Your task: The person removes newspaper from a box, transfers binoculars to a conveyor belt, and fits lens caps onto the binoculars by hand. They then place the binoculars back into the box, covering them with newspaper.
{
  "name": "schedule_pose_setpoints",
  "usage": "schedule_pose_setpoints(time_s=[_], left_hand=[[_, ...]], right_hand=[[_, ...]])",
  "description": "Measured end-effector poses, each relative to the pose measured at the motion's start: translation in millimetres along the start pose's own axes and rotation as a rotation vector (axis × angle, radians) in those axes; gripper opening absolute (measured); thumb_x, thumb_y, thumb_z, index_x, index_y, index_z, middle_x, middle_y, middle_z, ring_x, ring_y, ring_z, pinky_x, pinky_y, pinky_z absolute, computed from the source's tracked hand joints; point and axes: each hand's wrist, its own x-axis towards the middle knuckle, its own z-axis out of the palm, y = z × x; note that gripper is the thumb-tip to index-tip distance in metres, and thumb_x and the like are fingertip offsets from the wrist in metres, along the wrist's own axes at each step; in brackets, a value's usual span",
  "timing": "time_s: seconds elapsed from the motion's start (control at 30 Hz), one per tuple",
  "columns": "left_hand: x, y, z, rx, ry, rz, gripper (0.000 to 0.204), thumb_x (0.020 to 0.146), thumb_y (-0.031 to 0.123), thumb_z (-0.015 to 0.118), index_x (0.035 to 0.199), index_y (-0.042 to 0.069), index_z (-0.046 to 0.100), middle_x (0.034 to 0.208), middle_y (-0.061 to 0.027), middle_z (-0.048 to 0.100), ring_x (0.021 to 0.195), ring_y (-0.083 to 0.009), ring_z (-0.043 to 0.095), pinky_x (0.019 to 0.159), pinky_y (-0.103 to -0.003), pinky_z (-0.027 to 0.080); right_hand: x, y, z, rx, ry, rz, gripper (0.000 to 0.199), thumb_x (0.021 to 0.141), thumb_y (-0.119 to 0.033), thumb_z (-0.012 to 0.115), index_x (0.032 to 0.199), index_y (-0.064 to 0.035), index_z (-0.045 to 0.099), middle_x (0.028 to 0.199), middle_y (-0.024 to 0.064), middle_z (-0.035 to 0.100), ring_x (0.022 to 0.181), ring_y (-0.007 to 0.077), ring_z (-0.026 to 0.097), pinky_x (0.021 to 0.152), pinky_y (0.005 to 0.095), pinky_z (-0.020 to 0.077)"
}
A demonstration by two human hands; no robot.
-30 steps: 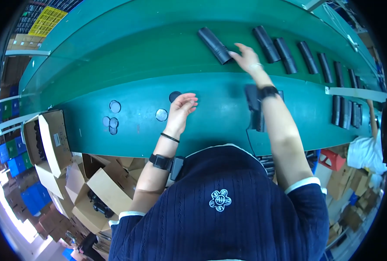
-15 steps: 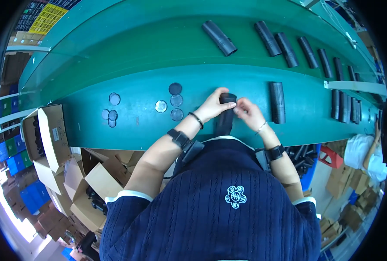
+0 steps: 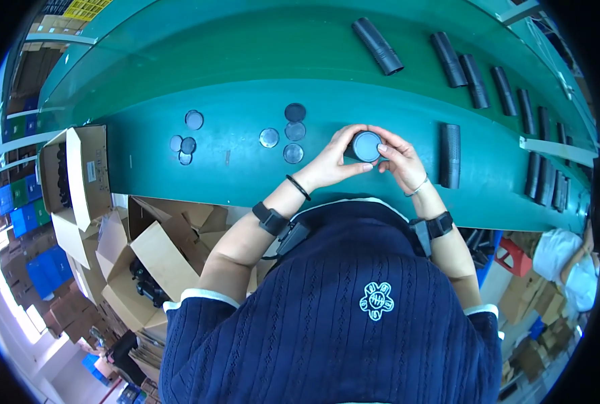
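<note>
Between my hands is a black tube, its round end facing up toward me and fitted with a grey disc (image 3: 366,146); the rest of the tube is hidden beneath. My left hand (image 3: 333,160) wraps round its left side, thumb at the lower rim. On the other side my right hand (image 3: 403,160) curls its fingers over the far edge, with its thumb pressed at the rim. Left of my hands lie several loose round discs, among them a dark one (image 3: 295,112) and a shiny one (image 3: 269,138). A ribbed black tube (image 3: 450,155) lies right of my right hand.
More black tubes (image 3: 376,46) lie spaced along the darker green strip (image 3: 259,50) beyond the teal bench (image 3: 158,172). A second group of discs (image 3: 188,145) is farther left. Open cardboard boxes (image 3: 87,192) with black parts stand at left. At far right is another person's arm (image 3: 576,252).
The tube has tipped from upright so its disc-covered end faces me. My right hand, earlier beside the tube's top, now grips it together with my left. The view has shifted slightly.
</note>
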Motion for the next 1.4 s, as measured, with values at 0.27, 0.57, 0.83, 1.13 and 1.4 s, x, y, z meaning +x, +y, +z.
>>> schedule_pose_setpoints(time_s=[0.27, 0.57, 0.83, 1.13, 1.4], left_hand=[[11.0, -1.2, 12.2, 0.006, 0.044, -0.035, 0.067, 0.085, 0.026, 0.071, 0.135, 0.004, 0.032, 0.132, -0.0179, 0.039, 0.127, -0.0289, 0.039, 0.104, -0.039, 0.037], [29.4, -7.3, -3.5, 0.118, -0.016, -0.088, 0.075, 0.08, 0.033, 0.075, 0.134, 0.0, 0.035, 0.127, -0.0227, 0.046, 0.125, -0.0329, 0.043, 0.103, -0.04, 0.037], [9.3, 3.1, -14.5, 0.066, 0.014, 0.045, 0.072, 0.074, 0.017, 0.08, 0.134, 0.004, 0.042, 0.132, -0.0149, 0.048, 0.12, -0.0298, 0.051, 0.102, -0.037, 0.04], [-8.3, 4.3, -20.4, 0.186, -0.097, 0.141, 0.066, 0.078, 0.022, 0.075, 0.132, 0.008, 0.04, 0.144, -0.0146, 0.036, 0.143, -0.0345, 0.018, 0.113, -0.047, 0.024], [-2.4, -4.6, -39.1, -0.746, 0.147, -0.184, 0.043, 0.089, 0.021, 0.062, 0.126, 0.005, 0.046, 0.129, -0.0115, 0.05, 0.123, -0.024, 0.046, 0.106, -0.039, 0.035]], right_hand=[[1.7, 10.9, 0.2, -0.006, 0.052, -0.055, 0.037, 0.093, -0.019, 0.06, 0.129, -0.008, 0.057, 0.099, 0.0043, 0.065, 0.072, 0.0089, 0.06, 0.057, 0.0204, 0.0503], [26.5, -4.5, -12.2, 0.158, 0.036, 0.019, 0.035, 0.094, -0.023, 0.06, 0.123, -0.004, 0.06, 0.077, 0.0008, 0.064, 0.062, 0.0078, 0.06, 0.055, 0.0209, 0.0502], [18.0, 2.3, -2.9, 0.135, 0.048, 0.041, 0.032, 0.091, -0.017, 0.062, 0.12, -0.0038, 0.062, 0.083, 0.0025, 0.066, 0.062, 0.0073, 0.059, 0.057, 0.0196, 0.0486], [8.9, 8.0, 5.9, -0.057, -0.096, -0.01, 0.028, 0.083, -0.004, 0.068, 0.111, -0.0053, 0.068, 0.087, -0.0014, 0.065, 0.071, 0.0058, 0.058, 0.061, 0.0187, 0.0454], [25.1, -4.1, 2.4, -0.925, -0.208, -0.395, 0.098, 0.063, -0.013, 0.08, 0.147, -0.0101, 0.03, 0.135, 0.0114, 0.049, 0.121, 0.0273, 0.051, 0.098, 0.0327, 0.0398]])
